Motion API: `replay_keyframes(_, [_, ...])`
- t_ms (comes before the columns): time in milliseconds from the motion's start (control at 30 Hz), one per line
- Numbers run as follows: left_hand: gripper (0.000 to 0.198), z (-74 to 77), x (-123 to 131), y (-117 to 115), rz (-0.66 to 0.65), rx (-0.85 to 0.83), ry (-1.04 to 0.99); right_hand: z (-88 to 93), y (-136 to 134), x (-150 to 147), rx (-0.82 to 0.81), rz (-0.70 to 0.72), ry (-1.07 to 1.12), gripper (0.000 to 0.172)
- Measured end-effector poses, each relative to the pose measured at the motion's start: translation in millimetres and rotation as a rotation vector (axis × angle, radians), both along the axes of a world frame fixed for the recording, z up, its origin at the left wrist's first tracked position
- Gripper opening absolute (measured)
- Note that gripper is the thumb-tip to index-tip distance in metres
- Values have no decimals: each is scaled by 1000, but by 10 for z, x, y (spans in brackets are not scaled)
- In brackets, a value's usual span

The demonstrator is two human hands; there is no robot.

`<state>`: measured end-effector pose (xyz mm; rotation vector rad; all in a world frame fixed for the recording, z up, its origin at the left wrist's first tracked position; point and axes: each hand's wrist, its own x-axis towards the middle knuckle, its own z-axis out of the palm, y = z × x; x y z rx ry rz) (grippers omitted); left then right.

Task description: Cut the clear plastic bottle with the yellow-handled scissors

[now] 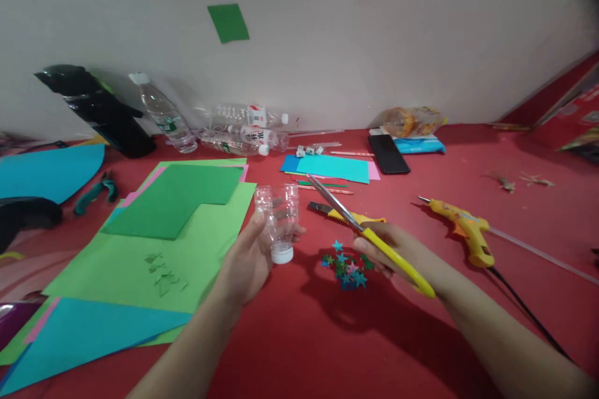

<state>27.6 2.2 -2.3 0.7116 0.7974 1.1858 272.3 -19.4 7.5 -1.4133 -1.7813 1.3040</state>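
My left hand (pixel 248 255) is wrapped round the cut-off top of a clear plastic bottle (pixel 281 221), held upside down with its white cap (pixel 282 254) at the bottom. My right hand (pixel 388 249) grips yellow-handled scissors (pixel 369 238), their blades pointing up and to the left. Below the scissors lies a small pile of paper stars (pixel 346 268) in blue, green and pink. A yellow utility knife (pixel 346 215) rests on the red table behind the scissors.
Sheets of coloured paper (pixel 210 262) cover the left side. A yellow glue gun (pixel 461 230) with a cord lies at right. Along the wall are plastic bottles (pixel 229 142), a black spray bottle (pixel 103 112) and a black phone (pixel 388 154). Pliers (pixel 97 192) lie at far left.
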Motion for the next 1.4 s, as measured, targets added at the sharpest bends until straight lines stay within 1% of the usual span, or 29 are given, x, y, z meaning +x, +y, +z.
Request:
replay_keyframes(33, [42, -6, 5, -5, 16, 46, 25, -6, -16, -5, 40, 10, -1, 50])
replay_keyframes(100, [49, -32, 6, -2, 54, 155, 117, -7, -51, -13, 119, 0, -57, 47])
replay_keyframes(233, [68, -96, -10, 33, 177, 418, 356, 51, -119, -48, 226, -36, -356, 41])
replay_keyframes(300, [72, -107, -11, 36, 243, 535, 451, 85, -138, -77, 259, -41, -505, 40])
replay_keyframes(367, [72, -105, -3, 17, 279, 598, 513, 99, -142, -102, 312, -52, -600, 39])
replay_keyframes(467, [66, -102, 12, -32, 268, 609, 528, 88, -132, -114, 352, -79, -658, 42])
replay_keyframes(600, [73, -138, 3, -57, 253, 570, 653, 77, -116, -93, 317, -135, -612, 37])
replay_keyframes(667, [71, -152, -5, -48, 252, 565, 711, 76, -115, -79, 306, -146, -608, 37])
replay_keyframes(767, [60, -142, -5, -40, 254, 604, 719, 66, -114, -64, 345, -116, -673, 40])
replay_keyframes(833, [58, -123, 2, -46, 264, 638, 738, 50, -108, -61, 381, -81, -738, 42])
replay_keyframes(1000, [65, -126, -5, -43, 316, 721, 842, 5, -85, -60, 410, -51, -886, 45])
replay_keyframes(1233, [73, -197, -21, 19, 409, 826, 903, 9, -106, -60, 467, -26, -939, 50])
replay_keyframes(1400, [74, -227, -4, 7, 411, 800, 902, -8, -119, -67, 494, -26, -962, 57])
